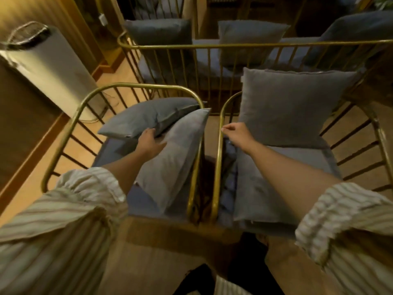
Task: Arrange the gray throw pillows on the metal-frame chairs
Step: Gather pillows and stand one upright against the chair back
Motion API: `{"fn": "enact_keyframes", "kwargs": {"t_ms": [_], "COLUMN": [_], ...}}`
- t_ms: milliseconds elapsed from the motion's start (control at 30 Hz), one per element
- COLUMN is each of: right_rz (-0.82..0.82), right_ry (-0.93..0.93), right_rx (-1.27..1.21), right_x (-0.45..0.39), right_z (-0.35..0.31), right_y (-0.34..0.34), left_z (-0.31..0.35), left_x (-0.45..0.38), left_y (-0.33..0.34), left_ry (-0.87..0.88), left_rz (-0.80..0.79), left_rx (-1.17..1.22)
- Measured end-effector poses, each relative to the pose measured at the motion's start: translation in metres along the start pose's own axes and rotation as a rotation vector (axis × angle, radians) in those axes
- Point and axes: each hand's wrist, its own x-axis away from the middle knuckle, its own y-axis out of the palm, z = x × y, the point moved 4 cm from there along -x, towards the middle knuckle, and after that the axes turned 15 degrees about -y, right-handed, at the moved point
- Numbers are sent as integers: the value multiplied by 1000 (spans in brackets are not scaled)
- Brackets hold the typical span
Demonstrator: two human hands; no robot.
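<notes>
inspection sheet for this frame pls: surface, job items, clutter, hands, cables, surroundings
Surface: two gold metal-frame chairs side by side, left chair, right chair, blue-gray seat cushions.
Job's things: left chair holds two gray pillows, a darker one overlapping a lighter one; a large pillow stands upright against the right chair's back.
Clutter: nothing seen.
Grippers: left hand grips the darker pillow's edge; right hand at the right chair's rail, grip unclear.
Cables: thin cord on the floor by the white tower appliance.
Surroundings: more cushioned chairs behind; wood floor.
</notes>
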Motion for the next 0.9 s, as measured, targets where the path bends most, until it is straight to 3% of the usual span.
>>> {"fn": "enact_keyframes", "kwargs": {"t_ms": [233, 467, 767, 900], "right_rz": [-61, -93, 8, 43], "right_ry": [4, 115, 390, 492], "right_rx": [-66, -149, -321, -324], "right_x": [15, -11, -112, -161], "right_z": [-49, -71, -59, -51], "right_y": [112, 164, 218, 234], "left_z": [-103, -177, -196, -184], "left_x": [3, -23, -123, -182], "left_y": [-53, -55, -57, -58], "left_ry": [-60, -238, -328, -530], "left_rz": [-33, -30, -103, -151], "left_rx": [79, 123, 257, 572]}}
